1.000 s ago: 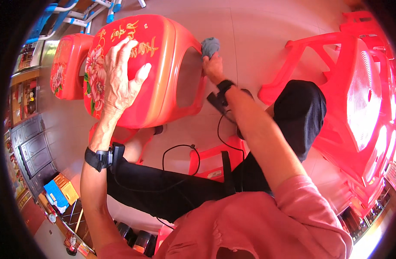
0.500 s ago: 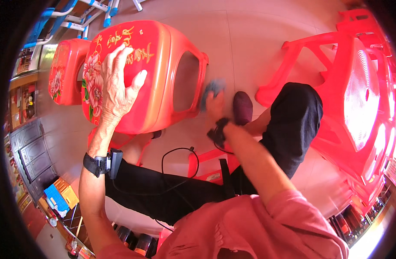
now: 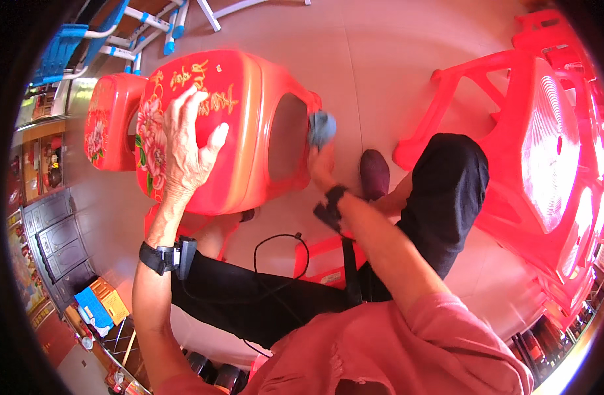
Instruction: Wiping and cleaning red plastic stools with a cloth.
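Observation:
A red plastic stool [image 3: 249, 131] with a flower-printed seat is tipped on its side, its legs toward the right. My left hand [image 3: 187, 148] lies spread over the printed seat, fingers apart. Beyond the ends of the stool's legs, my right hand [image 3: 322, 160] grips a crumpled blue-grey cloth [image 3: 322, 128]. The cloth is at the edge of the leg frame and seems to touch it. My right fingers are blurred and partly covered by the cloth.
Another flower-printed stool [image 3: 106, 125] stands behind on the left. Stacked red stools [image 3: 499, 112] lie sideways at the right. A black cable [image 3: 257, 253] hangs over my lap. Blue-and-white folding furniture [image 3: 124, 33] is at the far left. My shoe [image 3: 374, 174] rests on the floor.
My right hand has moved the cloth up along the ends of the stool's legs. My left hand stays spread on the seat. The whole view has shifted slightly.

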The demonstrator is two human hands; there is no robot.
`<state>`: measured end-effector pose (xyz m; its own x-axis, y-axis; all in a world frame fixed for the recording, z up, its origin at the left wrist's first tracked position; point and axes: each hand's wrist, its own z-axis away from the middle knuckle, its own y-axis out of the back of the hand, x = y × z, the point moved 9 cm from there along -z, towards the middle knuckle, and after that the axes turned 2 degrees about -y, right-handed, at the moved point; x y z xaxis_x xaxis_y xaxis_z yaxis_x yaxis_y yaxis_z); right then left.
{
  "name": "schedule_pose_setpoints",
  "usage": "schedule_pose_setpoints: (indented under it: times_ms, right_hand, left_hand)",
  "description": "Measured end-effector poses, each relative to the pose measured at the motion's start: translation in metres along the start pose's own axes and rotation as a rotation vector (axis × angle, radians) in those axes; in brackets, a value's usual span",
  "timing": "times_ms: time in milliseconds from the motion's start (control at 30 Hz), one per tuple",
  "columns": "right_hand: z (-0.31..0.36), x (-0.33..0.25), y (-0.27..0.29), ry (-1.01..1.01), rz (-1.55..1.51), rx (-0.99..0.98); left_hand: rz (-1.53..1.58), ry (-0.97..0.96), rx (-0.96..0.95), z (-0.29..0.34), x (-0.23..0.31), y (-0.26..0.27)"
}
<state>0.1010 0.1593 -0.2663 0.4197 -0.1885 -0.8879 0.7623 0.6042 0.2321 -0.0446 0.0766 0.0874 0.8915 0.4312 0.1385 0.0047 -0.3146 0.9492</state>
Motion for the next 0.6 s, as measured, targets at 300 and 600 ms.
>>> schedule_pose_setpoints:
  times_ms: [300,600]
  right_hand:
    - [-0.034,0.129,0.06,-0.323,0.218,0.135]
    - [-0.193,-0.007,0.047,-0.169,0.053,-0.167]
  left_hand:
    - [0.098,-0.031,0.022,-0.022,0.022,-0.024]
    - [0.135,-0.032,0.05,-0.032,0.031,-0.024]
